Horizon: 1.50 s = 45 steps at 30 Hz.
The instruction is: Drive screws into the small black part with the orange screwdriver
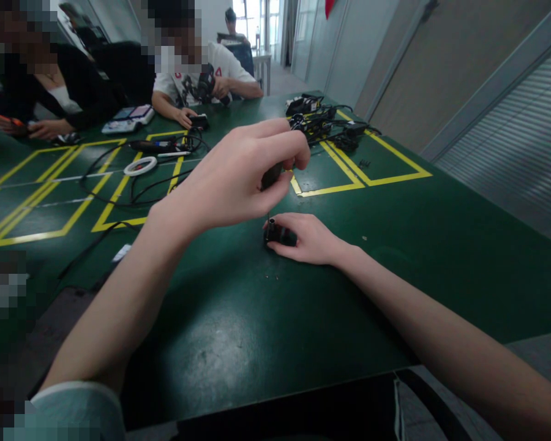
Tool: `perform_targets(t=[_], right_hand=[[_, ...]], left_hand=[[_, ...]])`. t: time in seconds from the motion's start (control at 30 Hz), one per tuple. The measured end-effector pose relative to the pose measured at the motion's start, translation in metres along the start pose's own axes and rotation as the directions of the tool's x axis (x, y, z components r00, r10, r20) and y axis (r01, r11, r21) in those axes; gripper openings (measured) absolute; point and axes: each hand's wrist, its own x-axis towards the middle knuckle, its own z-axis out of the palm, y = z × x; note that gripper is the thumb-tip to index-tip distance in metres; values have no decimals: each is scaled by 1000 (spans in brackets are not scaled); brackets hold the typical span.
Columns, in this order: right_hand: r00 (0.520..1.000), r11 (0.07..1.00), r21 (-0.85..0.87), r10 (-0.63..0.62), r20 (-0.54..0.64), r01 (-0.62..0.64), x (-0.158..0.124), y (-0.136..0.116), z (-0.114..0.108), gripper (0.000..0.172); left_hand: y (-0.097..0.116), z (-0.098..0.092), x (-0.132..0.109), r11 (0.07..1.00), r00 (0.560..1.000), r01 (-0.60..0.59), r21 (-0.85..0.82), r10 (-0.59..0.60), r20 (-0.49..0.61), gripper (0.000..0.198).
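Observation:
My left hand (239, 171) is raised over the table, its fingers wrapped round the dark handle of a screwdriver (272, 176). The thin shaft points down at a small black device (282, 235); whether the tip sits in a screw is too small to tell. My right hand (310, 239) rests low on the table, thumb and fingers gripping the device from its right side. A short dark tube-like part stands up at the device's left end. Two tiny pieces, seemingly screws (272, 277), lie on the green tabletop just in front of it.
Bundled black cables (321, 125) lie at the far right of the green table (441, 257). A white ring (140, 166) and a loose cable lie at left, among yellow tape rectangles. Across the table, one person (206, 73) handles a black tool; another (59, 86) sits further left.

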Motion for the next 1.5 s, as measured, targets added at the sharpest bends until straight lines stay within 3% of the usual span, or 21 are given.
perform_targets(t=[0.33,0.57,0.77,1.23,1.5], right_hand=[[1000,1000,0,0,-7,0,-1,1,0,28],[1000,1000,13,1,-2,-1,-1,1,0,24],[1000,1000,7,1,-6,-1,-1,2,0,25],[1000,1000,-8,2,0,-2,-2,0,1,27],[1000,1000,-12,-1,-12,1,-2,3,3,28]], left_hand=[[-2,-2,0,1000,1000,4,-10,-4,5,19],[-1,0,-1,998,998,-55,41,56,-25,17],[-3,4,-1,995,992,-97,29,99,-75,26],[-3,7,1,996,995,-76,-55,72,-69,27],[-10,8,1,985,996,56,-163,-67,-63,16]])
